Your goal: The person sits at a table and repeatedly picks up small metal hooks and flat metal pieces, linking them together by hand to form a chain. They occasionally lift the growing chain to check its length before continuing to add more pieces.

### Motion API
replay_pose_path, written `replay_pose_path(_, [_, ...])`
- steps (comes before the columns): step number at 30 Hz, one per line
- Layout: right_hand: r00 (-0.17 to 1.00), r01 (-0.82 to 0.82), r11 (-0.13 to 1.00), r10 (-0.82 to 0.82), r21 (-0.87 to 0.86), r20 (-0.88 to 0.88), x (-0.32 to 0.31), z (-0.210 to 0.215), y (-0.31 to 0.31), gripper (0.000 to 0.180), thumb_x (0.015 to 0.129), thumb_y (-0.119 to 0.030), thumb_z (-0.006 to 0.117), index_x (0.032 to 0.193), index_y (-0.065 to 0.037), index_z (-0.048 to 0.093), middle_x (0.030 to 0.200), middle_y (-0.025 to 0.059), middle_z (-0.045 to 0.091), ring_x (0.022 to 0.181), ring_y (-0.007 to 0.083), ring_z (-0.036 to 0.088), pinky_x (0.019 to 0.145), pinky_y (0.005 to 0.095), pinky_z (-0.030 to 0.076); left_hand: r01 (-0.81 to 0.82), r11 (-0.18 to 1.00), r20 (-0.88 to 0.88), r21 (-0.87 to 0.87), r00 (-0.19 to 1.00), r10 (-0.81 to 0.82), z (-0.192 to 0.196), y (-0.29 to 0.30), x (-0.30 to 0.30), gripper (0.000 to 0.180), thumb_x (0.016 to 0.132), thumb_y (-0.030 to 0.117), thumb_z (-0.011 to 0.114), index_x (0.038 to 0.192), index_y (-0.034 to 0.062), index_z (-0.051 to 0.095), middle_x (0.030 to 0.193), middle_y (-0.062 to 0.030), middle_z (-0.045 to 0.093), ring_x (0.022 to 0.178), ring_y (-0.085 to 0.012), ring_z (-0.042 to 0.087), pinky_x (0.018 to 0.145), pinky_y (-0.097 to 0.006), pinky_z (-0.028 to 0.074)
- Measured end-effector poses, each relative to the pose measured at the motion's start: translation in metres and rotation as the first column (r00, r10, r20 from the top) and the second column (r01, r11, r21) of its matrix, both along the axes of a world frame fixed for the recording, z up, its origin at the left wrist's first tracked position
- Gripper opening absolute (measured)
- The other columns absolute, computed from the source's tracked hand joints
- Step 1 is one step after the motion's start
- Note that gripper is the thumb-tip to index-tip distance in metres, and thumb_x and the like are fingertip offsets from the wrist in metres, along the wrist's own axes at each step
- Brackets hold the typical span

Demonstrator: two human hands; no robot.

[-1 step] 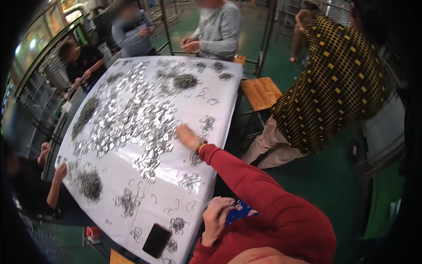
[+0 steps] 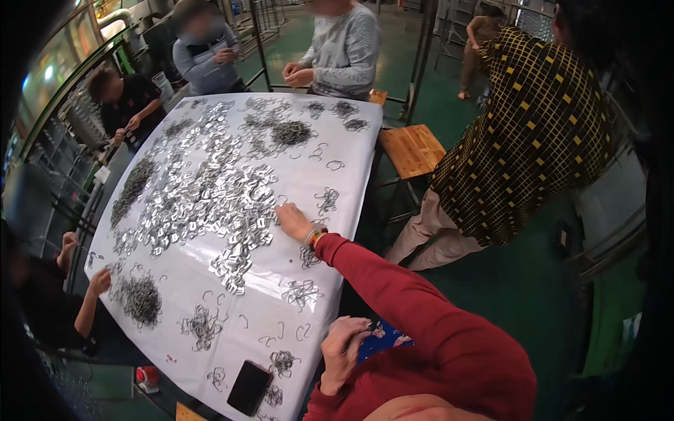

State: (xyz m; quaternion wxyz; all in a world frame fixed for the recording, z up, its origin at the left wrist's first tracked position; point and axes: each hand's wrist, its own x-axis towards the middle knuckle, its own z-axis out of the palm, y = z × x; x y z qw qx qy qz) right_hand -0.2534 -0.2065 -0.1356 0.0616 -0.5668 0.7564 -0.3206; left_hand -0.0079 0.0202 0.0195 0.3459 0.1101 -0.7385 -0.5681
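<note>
Loose metal pieces [image 2: 239, 203] heaped mid-bench [image 2: 175, 337]

Left hand [image 2: 342, 347]: curled near the chest; contents cannot be told. A black phone [image 2: 249, 388] and tangled bent wires [image 2: 302, 291] lie along the near side, potential snags. Right hand [image 2: 291, 219]: fingertips down at the heap's edge; grasp not discernible. Pieces appear light, rigid and slick, best pinched by the rims. Beyond: a dark wire mound [image 2: 291, 132] and co-workers' hands [image 2: 298, 76].
</note>
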Motion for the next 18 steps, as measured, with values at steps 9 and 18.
replay_pose_path(9, [0.847,-0.095,0.984,0.161,-0.152,0.506,-0.009,0.074,0.051,0.035,0.076,0.003,0.064,0.111,0.004,0.062,0.081,0.0127,0.068,0.073,0.0138,0.065,0.067,0.0269,0.052,-0.013,1.0,0.008,0.014,1.0,0.013,-0.037,-0.009,-0.003,0.017,0.076,-0.008,0.068,0.09,0.0026,0.065,0.09,-0.0083,0.07,0.087,-0.0236,0.067,0.09,-0.039,0.046])
replay_pose_path(18, [0.456,-0.112,0.927,0.367,-0.357,0.811,0.03,0.15,0.251,0.018,0.083,-0.002,0.068,0.1,0.002,0.071,0.091,0.0069,0.071,0.079,0.0097,0.063,0.07,0.0242,0.052,-0.096,0.979,0.059,0.182,0.994,0.087,-0.022,-0.011,-0.014,0.013,0.083,-0.012,0.06,0.091,-0.0024,0.062,0.089,-0.0108,0.067,0.083,-0.0184,0.064,0.077,-0.028,0.051])
